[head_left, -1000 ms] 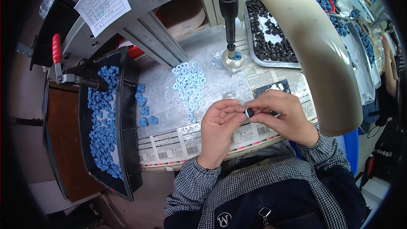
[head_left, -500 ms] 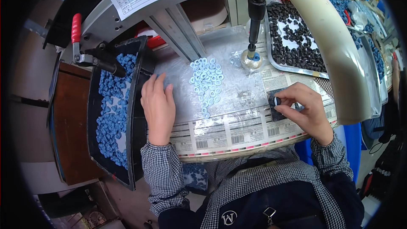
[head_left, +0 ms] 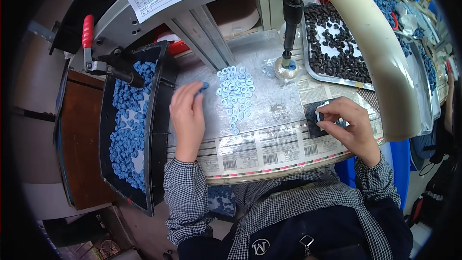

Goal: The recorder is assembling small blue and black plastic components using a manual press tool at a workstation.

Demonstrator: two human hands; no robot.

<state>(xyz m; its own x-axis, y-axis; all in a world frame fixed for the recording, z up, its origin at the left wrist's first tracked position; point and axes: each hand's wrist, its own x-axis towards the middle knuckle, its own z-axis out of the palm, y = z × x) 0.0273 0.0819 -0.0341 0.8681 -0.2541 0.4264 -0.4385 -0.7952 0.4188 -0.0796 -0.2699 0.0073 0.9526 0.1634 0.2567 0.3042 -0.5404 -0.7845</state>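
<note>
Head view: reaches slightly farther right with the left hand [head_left: 187, 115] than half a second ago, left of centre, just beside the bin [head_left: 159, 147]. Now has a blue part [head_left: 204, 86] at those fingertips; cannot tell whether pinched or merely touched. Still grips a ringed dark piece [head_left: 320, 116] narrowly in the right hand [head_left: 350, 121], right of centre, over the pad [head_left: 313, 130]. Thus has a separate part at each hand, apart from the rings [head_left: 234, 88] at mid-frame.

We kinda had the bin [head_left: 160, 137] at the table's [head_left: 276, 108] left end, rings [head_left: 235, 87] mid-table, press rod [head_left: 289, 37] behind and right of those, tray [head_left: 332, 80] further right, pad [head_left: 312, 124] in front of that.
</note>
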